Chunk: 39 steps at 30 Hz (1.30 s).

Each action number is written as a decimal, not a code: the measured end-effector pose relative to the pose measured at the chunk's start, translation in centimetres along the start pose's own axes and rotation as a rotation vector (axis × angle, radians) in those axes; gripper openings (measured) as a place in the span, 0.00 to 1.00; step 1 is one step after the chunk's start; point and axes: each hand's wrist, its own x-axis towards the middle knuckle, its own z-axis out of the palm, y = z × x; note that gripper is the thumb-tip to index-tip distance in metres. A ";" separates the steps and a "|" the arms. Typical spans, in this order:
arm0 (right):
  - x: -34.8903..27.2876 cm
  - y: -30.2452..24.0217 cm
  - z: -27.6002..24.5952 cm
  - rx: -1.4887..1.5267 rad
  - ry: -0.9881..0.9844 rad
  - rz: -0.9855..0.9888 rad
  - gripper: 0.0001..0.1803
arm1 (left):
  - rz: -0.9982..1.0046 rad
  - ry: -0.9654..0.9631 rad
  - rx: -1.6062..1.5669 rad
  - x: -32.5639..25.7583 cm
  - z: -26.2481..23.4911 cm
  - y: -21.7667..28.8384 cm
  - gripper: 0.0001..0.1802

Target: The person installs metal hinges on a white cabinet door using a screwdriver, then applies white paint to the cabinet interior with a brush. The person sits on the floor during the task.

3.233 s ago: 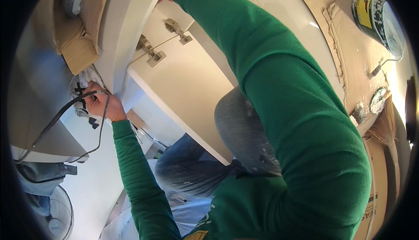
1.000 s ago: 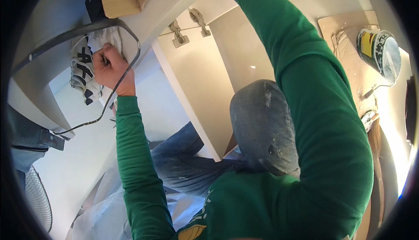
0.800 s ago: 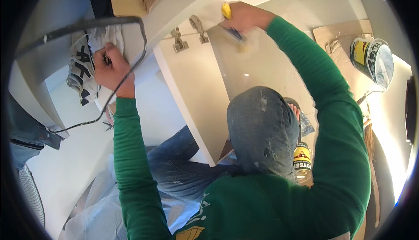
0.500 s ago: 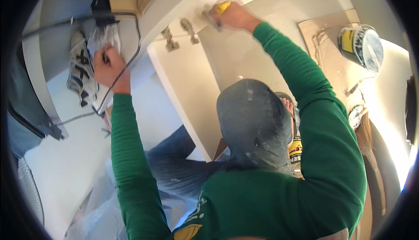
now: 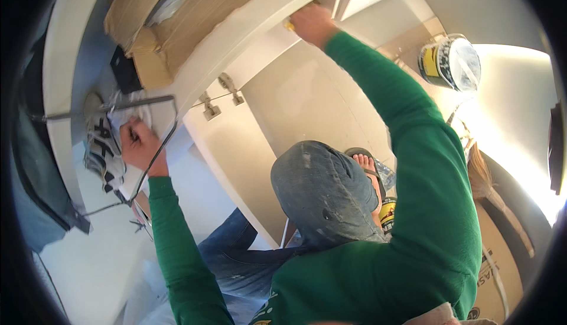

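Yellow tool (image 5: 289, 25) sat in closed right grip (image 5: 315, 25), yellow end showing at its left, long axis hidden; left grip (image 5: 140, 142) farther off, curled beside shoe (image 5: 101, 153), couldn't tell its hold

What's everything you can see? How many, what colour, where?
cardboard: several, brown, upper left and right
shoe: at least one, white and black, left
wire: one, black, left
cloth: one, blue, far left
door: one, cream, centre
hinges: two, grey, on the door
bucket: one, yellow and black, upper right
broom: one, tan, right
sandal: one, dark, right of centre
can: one, yellow and black, near the sandal
tool: one, partly hidden, yellow, top centre
left hand: one, green sleeve, left
right hand: one, green sleeve, top centre
legs: two, blue jeans, centre
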 end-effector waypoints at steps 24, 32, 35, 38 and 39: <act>-7.6 -12.7 -10.1 1.194 -0.179 0.029 0.18 | -0.238 -0.473 -0.270 -8.2 -13.4 6.5 0.27; -22.7 -21.1 2.2 0.988 -0.562 0.121 0.21 | 0.119 -0.736 -0.055 -6.0 -9.6 7.3 0.28; -24.1 -18.0 0.8 0.849 -0.561 0.263 0.26 | 0.120 -0.946 0.328 -6.6 -8.2 4.2 0.24; -20.3 -14.7 -4.7 0.772 -0.438 0.318 0.30 | 0.210 -1.421 0.402 -8.3 -7.1 1.9 0.23; -19.0 -13.7 -7.2 0.909 -0.340 0.474 0.32 | 0.242 -1.426 0.275 -9.0 -6.7 1.7 0.24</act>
